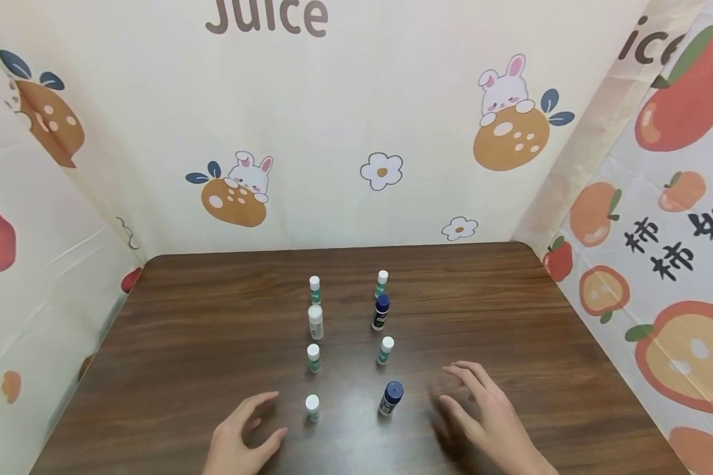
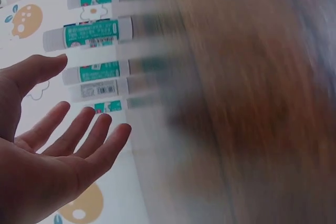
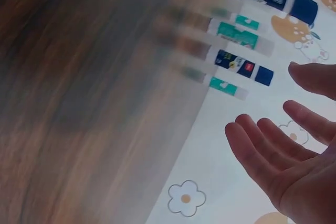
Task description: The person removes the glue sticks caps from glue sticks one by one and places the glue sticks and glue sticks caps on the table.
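Several glue sticks stand upright in two columns on the dark wooden table (image 1: 214, 330). My left hand (image 1: 243, 435), thumb and fingers apart, is left of the nearest white-capped glue stick (image 1: 312, 408). To the right of the nearest blue-capped glue stick (image 1: 391, 398), my right hand (image 1: 490, 422) is held with its fingers spread and nothing in it. The left column continues back with a green-labelled stick (image 1: 313, 358), a larger white one (image 1: 315, 322) and another small one (image 1: 315, 290). Behind the blue stick are a green-labelled stick (image 1: 385, 350), a second blue-capped one (image 1: 381, 312) and a white-capped one (image 1: 381, 284).
A pale printed cloth (image 1: 333, 132) with rabbits and fruit hangs behind the table's far edge. Similar cloths line the left (image 1: 47, 316) and right (image 1: 647, 218) sides. The table surface is glossy and reflects the glue sticks.
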Motion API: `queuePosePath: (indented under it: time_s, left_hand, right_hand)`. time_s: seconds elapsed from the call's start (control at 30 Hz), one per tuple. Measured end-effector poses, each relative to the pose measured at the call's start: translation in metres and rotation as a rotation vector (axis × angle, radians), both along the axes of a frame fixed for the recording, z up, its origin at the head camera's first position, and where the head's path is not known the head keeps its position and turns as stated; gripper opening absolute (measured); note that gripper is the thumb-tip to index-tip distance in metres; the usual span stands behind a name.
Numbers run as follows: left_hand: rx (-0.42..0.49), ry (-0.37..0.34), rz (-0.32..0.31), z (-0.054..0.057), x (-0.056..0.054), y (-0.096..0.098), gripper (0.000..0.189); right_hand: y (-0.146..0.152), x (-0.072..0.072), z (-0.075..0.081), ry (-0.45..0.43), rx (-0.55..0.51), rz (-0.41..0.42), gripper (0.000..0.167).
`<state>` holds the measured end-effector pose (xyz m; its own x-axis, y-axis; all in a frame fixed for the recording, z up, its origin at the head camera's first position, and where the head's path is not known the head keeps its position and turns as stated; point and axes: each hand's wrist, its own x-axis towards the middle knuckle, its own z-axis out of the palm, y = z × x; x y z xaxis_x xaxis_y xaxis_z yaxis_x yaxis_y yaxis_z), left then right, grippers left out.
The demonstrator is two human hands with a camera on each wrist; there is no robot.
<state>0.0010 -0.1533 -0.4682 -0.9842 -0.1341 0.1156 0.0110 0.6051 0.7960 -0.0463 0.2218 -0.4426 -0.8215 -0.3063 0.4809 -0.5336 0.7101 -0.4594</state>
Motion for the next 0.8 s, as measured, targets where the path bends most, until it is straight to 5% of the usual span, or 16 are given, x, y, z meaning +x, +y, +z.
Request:
queuePosePath:
  time_s: [0.3,0.8]
  left_hand:
    - [0.319,-0.051,-0.019,-0.002,-0.003,0.012,0.046]
    - [0.471,-0.095,-0.051,0.0,-0.011,0.025,0.039]
  right_hand:
    - [-0.013,0.006,0.01,-0.059,-0.126,0.088,0.043]
    - [-0.038,0.008,0.028,0.077,-0.199,0.221,0.038]
